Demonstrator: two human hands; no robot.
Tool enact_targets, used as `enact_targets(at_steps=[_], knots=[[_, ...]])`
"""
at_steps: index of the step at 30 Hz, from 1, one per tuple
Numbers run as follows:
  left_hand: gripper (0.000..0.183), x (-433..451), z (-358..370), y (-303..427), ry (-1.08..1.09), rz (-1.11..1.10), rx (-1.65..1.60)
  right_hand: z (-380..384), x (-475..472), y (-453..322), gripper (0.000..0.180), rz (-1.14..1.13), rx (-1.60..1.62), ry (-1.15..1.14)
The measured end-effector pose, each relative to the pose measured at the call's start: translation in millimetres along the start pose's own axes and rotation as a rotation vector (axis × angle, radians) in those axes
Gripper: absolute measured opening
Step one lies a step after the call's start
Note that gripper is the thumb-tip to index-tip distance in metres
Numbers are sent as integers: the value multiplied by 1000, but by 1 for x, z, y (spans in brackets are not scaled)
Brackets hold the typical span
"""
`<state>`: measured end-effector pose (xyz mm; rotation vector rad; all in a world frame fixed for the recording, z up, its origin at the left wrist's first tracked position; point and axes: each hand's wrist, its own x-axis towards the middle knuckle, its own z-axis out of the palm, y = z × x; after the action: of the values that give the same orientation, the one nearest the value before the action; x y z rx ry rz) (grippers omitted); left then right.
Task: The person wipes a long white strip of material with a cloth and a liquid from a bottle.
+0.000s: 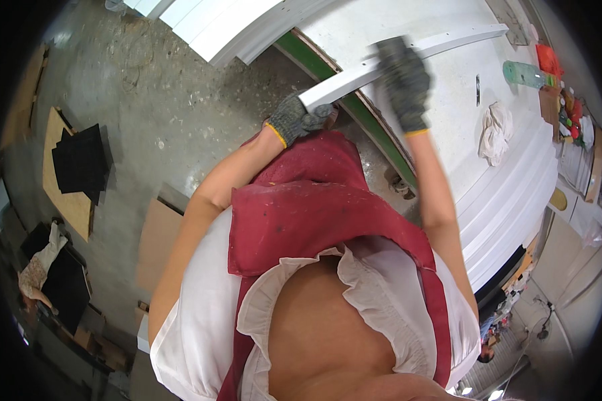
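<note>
My left hand (298, 116), in a dark grey knit glove with a yellow cuff, grips the near end of a long white bar (341, 89). The bar runs up and to the right over a white-topped workbench (451, 108) and has small dark marks or holes along it. Across the bar's middle lies my right hand (405, 82), gloved the same way and blurred. Its fingers point away from me, and whether they close around the bar is not clear.
Stacked white panels (231, 30) jut out at the upper left, and long white strips (511, 200) lie at right. A white cloth (495, 133) and green-tinted plastic bottle (524, 74) rest on the bench. Black sheets (80, 159) sit on a board at left. Another person (42, 270) is at far left.
</note>
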<state>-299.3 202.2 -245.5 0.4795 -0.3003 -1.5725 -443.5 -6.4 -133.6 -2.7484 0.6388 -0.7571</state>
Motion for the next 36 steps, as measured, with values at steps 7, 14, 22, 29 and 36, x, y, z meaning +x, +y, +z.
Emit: enact_targets(at_steps=[7, 14, 22, 29, 36], knots=[[34, -37, 23, 0, 465, -2, 6, 24, -16, -50, 41, -237, -158, -198], [39, -32, -10, 4, 147, -19, -174, 24, -13, -91, 37, -300, -111, -143], [31, -20, -2, -2, 363, 2, -172, 13, 2, -37, 39, -27, -61, -126], [23, -26, -27, -8, 237, 323, 562, 22, -20, -143, 44, -406, 72, -320], [31, -22, -46, -9, -49, -79, -412, 12, 9, -67, 41, -139, -146, -129]])
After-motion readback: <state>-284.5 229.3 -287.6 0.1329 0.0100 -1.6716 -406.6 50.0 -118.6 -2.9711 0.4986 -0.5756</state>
